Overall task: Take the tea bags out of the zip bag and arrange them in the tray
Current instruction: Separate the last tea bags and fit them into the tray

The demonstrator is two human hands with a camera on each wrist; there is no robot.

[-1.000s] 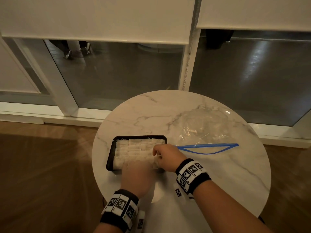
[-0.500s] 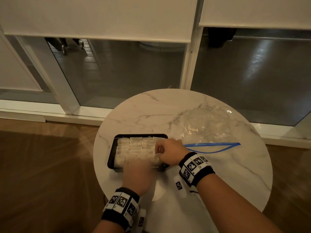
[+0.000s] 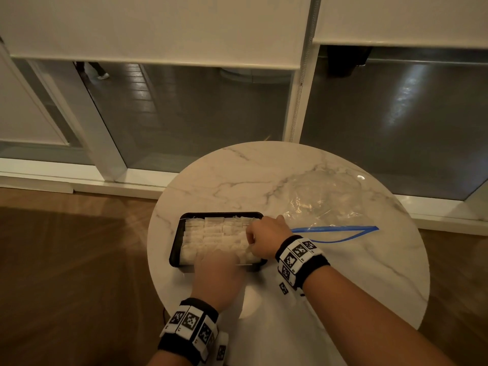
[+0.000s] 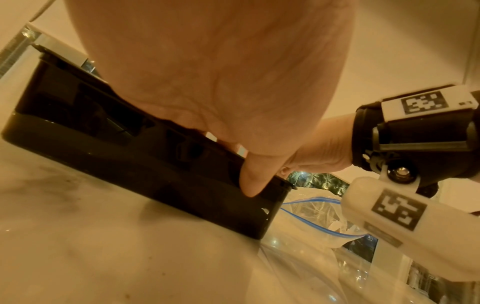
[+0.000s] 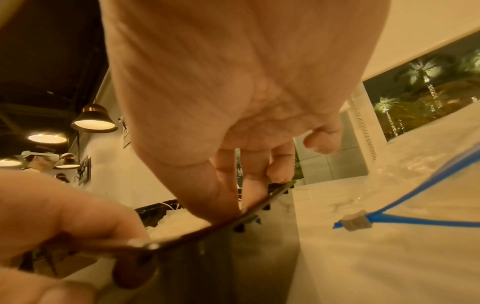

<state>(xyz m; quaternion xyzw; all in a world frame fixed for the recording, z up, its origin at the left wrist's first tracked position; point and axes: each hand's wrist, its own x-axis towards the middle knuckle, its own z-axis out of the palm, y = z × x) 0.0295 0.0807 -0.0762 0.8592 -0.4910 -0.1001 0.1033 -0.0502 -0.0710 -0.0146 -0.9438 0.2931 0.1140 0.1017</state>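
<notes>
While both hands (image 3: 266, 237) reach in, tea bags (image 3: 211, 237) fill tray (image 3: 175, 249)

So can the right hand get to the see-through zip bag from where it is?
Probably yes. The right hand is at the tray's right end, and the zip bag lies open just beside it on the table with nothing between them.
</notes>
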